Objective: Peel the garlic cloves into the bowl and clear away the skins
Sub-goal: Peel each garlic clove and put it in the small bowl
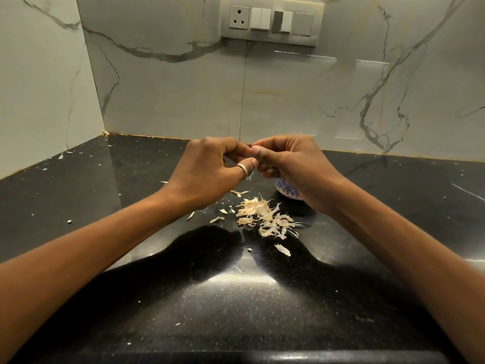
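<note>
Speckled black counter (78, 185), papery skins (265, 219), fingers (265, 155) pinching clove (253, 148)

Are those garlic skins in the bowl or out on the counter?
Out. The garlic skins lie scattered on the black counter, just in front of the bowl.

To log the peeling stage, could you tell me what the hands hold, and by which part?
The left hand and right hand pinch something small at their fingertips, probably a garlic clove; fingers hide which part.
</note>
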Action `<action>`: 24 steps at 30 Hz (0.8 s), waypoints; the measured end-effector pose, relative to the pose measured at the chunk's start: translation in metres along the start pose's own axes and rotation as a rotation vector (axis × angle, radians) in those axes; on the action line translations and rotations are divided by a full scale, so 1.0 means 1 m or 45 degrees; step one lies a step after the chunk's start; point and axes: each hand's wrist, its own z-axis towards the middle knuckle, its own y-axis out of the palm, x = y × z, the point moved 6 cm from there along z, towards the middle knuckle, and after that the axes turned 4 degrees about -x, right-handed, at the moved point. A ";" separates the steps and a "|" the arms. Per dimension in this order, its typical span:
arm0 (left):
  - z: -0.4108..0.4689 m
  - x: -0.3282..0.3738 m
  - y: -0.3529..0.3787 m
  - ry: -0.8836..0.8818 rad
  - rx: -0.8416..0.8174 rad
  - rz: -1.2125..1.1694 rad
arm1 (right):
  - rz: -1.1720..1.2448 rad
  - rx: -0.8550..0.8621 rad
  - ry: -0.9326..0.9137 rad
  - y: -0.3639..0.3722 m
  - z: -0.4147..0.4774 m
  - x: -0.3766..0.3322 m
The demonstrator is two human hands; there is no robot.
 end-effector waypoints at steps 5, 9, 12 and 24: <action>0.000 0.000 -0.001 0.002 0.014 -0.056 | 0.087 -0.016 0.005 0.000 0.001 0.002; 0.000 0.000 -0.001 -0.006 0.022 -0.058 | 0.100 -0.034 -0.009 0.001 0.001 0.003; 0.000 0.000 -0.001 -0.005 0.020 -0.072 | 0.078 -0.040 -0.012 0.000 0.002 0.003; 0.004 -0.013 0.001 -0.158 -0.011 -0.333 | -0.017 -0.040 0.000 0.000 0.002 0.003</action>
